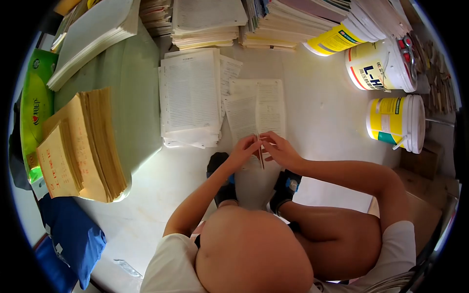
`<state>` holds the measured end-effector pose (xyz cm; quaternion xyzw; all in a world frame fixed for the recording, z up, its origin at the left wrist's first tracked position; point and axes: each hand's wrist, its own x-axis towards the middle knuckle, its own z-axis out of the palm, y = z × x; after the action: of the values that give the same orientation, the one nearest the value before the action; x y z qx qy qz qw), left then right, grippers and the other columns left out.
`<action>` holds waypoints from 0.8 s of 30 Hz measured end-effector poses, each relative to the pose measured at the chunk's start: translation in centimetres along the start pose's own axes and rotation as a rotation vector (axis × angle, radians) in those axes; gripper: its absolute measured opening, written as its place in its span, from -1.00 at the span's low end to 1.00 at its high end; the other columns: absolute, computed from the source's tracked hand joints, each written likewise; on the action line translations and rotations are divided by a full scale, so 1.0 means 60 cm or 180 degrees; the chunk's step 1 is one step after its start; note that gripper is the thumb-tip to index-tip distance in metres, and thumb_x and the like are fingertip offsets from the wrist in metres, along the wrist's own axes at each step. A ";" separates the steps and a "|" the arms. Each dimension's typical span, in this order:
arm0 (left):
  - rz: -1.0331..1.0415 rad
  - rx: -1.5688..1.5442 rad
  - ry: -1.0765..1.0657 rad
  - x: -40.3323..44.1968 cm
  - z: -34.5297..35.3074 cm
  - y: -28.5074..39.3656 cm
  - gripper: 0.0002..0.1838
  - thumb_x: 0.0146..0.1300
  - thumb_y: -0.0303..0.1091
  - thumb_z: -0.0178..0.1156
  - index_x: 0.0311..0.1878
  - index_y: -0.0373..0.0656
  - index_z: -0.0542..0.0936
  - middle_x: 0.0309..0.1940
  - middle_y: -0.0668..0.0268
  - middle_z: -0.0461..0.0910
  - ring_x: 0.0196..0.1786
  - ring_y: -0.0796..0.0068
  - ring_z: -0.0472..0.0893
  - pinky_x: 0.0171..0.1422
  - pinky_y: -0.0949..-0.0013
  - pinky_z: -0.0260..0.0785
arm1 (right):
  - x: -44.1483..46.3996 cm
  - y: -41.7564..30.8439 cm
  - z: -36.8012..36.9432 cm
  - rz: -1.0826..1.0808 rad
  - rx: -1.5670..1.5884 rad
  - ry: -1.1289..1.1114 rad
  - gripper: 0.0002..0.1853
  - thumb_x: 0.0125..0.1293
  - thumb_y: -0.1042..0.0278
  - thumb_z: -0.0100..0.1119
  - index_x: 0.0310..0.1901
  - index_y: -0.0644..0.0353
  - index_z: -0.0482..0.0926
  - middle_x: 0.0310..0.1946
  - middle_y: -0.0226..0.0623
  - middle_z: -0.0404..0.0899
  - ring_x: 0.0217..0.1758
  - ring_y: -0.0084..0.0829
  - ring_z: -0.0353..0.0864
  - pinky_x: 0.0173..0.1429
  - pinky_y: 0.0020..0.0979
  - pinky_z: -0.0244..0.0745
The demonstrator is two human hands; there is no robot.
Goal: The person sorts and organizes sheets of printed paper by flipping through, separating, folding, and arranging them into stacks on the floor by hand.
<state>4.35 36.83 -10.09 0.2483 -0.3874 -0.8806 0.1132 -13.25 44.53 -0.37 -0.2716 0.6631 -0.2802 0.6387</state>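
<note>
My left hand [246,148] and my right hand [278,150] meet over the lower part of some printed sheets [271,105]. Between their fingertips a thin, narrow item [261,152] stands edge-on, reddish brown along its edge; what it is I cannot make out. Both hands have their fingers pressed in on it. One printed page [242,115] lies at a slant over the left part of the sheets. Just left of these is a pile of printed papers [190,93], slightly fanned at its lower edge.
Paper stacks [207,19] line the far side. White and yellow buckets [398,122] stand at the right, above cardboard boxes [410,195]. Brown envelopes [80,146] lie on a greenish surface [141,97] at the left, near a green pack [36,107] and a blue bag [73,234].
</note>
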 end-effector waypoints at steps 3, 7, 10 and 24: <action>-0.0048 -0.0087 -0.0134 0.000 0.007 -0.026 -0.71 0.64 -0.16 0.13 -0.09 -0.22 0.58 -0.20 0.36 0.59 -0.14 0.53 0.64 0.08 0.37 0.51 | 0.003 0.004 -0.002 0.0087 0.0004 0.0187 -0.59 0.65 0.24 0.06 0.40 0.21 0.44 0.24 -0.15 0.60 0.27 -0.25 0.69 0.10 -0.29 0.76; 0.0153 0.0158 -0.0145 0.003 0.014 -0.031 -0.71 0.65 -0.17 0.10 -0.07 -0.22 0.58 -0.20 0.35 0.61 -0.13 0.51 0.65 0.13 0.35 0.50 | 0.012 0.024 -0.012 0.0072 0.0201 0.0219 -0.59 0.64 0.25 0.07 0.39 0.22 0.46 0.22 -0.16 0.61 0.23 -0.29 0.70 0.12 -0.31 0.75; 0.0151 0.0134 -0.0094 0.002 0.020 -0.034 -0.73 0.66 -0.20 0.07 -0.06 -0.23 0.57 -0.20 0.33 0.63 -0.13 0.50 0.66 0.13 0.36 0.50 | 0.014 0.024 -0.018 0.0017 0.0076 0.0275 -0.59 0.63 0.24 0.10 0.38 0.23 0.47 0.19 -0.19 0.63 0.18 -0.35 0.71 0.10 -0.32 0.74; 0.0027 0.0472 0.0264 -0.003 0.015 -0.036 -0.63 0.66 -0.14 0.06 -0.02 -0.30 0.63 -0.29 0.29 0.67 -0.20 0.48 0.68 0.04 0.37 0.54 | 0.013 0.018 -0.007 -0.0108 -0.0053 0.0177 -0.62 0.59 0.29 0.15 0.34 0.21 0.53 0.16 -0.24 0.70 0.05 -0.42 0.77 0.03 -0.35 0.75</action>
<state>4.05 38.91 -11.10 0.2906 -0.4475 -0.8380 0.1141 -13.71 44.72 -1.66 -0.2803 0.6782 -0.2930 0.6129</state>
